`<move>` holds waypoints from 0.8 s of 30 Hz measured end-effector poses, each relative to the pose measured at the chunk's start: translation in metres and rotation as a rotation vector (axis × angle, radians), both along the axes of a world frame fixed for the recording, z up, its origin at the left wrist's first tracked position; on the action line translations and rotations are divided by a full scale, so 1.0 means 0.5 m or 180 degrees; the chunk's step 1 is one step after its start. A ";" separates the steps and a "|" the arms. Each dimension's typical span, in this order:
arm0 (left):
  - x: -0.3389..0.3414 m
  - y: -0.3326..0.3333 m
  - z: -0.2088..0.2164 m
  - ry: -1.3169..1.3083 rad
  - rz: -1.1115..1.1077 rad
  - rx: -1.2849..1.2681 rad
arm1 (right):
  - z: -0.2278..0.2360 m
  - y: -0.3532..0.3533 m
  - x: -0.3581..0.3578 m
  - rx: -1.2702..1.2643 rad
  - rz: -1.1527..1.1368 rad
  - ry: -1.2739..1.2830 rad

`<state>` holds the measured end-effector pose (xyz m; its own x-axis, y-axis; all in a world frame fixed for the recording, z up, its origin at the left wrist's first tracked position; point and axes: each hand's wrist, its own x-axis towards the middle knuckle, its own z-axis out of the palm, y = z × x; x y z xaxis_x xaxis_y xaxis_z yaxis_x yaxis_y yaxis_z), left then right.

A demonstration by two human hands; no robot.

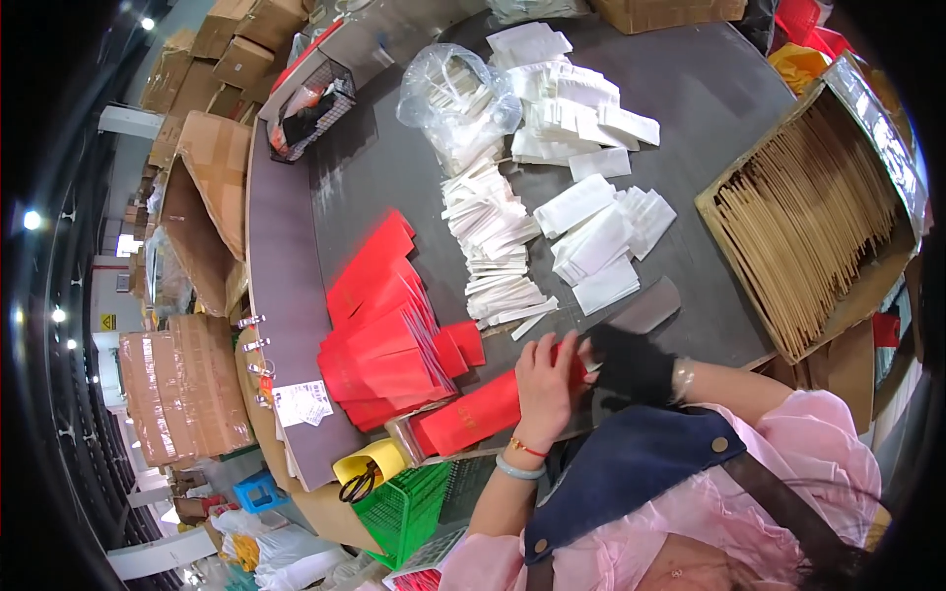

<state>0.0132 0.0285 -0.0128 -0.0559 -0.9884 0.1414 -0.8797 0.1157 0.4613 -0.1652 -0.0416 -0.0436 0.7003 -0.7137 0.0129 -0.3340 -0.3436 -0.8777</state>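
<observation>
A long red paper envelope (473, 419) lies along the table's near edge, its right end under my hands. My left hand (548, 386), bare with a red string and a pale bangle at the wrist, has its fingers bent over that end. My right hand (631, 364) wears a black glove with bare fingertips, which meet the left fingers at the envelope's end; the glove hides most of its fingers. A fanned stack of red envelopes (379, 350) lies to the left. Just beyond my right hand is a grey, round-ended strip (645, 307).
White folded paper slips (493, 231) lie in heaps mid-table, some inside a clear plastic bag (458, 94). An open carton (788, 340) of thin brown sticks stands right. A yellow holder (372, 463) with black-handled scissors and a green basket (404, 512) sit at the near-left edge.
</observation>
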 end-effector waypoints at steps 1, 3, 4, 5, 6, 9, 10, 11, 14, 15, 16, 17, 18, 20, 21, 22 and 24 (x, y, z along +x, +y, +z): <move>0.000 -0.005 0.006 -0.0308 -0.0267 0.0061 | 0.009 -0.007 -0.019 0.0305 -0.0160 0.0264; 0.003 -0.003 0.022 -0.0657 -0.0631 0.0231 | 0.049 -0.030 -0.046 -0.1785 0.0034 0.0660; 0.008 -0.010 0.048 -0.0657 -0.0647 0.0228 | 0.057 -0.035 -0.049 -0.1859 0.0185 0.0910; 0.019 -0.021 0.090 -0.0663 -0.0843 0.0726 | 0.051 -0.045 -0.062 -0.1863 0.0166 0.0925; 0.041 -0.030 0.123 -0.0682 -0.0997 0.1228 | 0.042 -0.057 -0.080 -0.1766 0.0268 0.1036; 0.166 -0.049 0.180 -0.0534 -0.0609 0.0678 | 0.100 -0.076 -0.115 -0.1577 -0.0348 0.0801; 0.201 -0.055 0.188 -0.0500 -0.0396 0.0407 | 0.107 -0.079 -0.125 -0.1475 -0.0572 0.0891; 0.225 -0.052 0.177 -0.1112 -0.0002 -0.0075 | 0.114 -0.078 -0.129 -0.1478 -0.0582 0.0879; 0.206 -0.010 0.104 -0.0809 0.0936 -0.0214 | 0.124 -0.074 -0.129 -0.1613 -0.0427 0.1165; 0.163 0.016 0.070 -0.0608 0.0965 -0.0058 | 0.128 -0.066 -0.121 -0.1643 -0.0349 0.1347; 0.114 0.042 0.039 -0.0401 0.0998 0.0109 | 0.130 -0.057 -0.118 -0.1664 -0.0261 0.1535; 0.077 0.058 0.020 -0.0456 0.1195 0.0319 | 0.131 -0.056 -0.114 -0.1426 -0.0155 0.1483; 0.050 0.070 0.000 -0.0501 0.1390 0.0529 | 0.132 -0.054 -0.109 -0.1423 -0.0128 0.1482; 0.047 0.076 -0.033 -0.0142 0.1589 0.0643 | 0.131 -0.046 -0.095 -0.1623 -0.0041 0.1601; 0.051 0.083 -0.043 0.0013 0.1590 0.0641 | 0.129 -0.044 -0.093 -0.1620 -0.0024 0.1606; 0.054 0.082 -0.043 0.0164 0.1593 0.0635 | 0.126 -0.044 -0.093 -0.1668 0.0053 0.1582; 0.066 0.090 -0.054 0.0234 0.1579 0.0612 | 0.118 -0.045 -0.087 -0.1717 0.0141 0.1537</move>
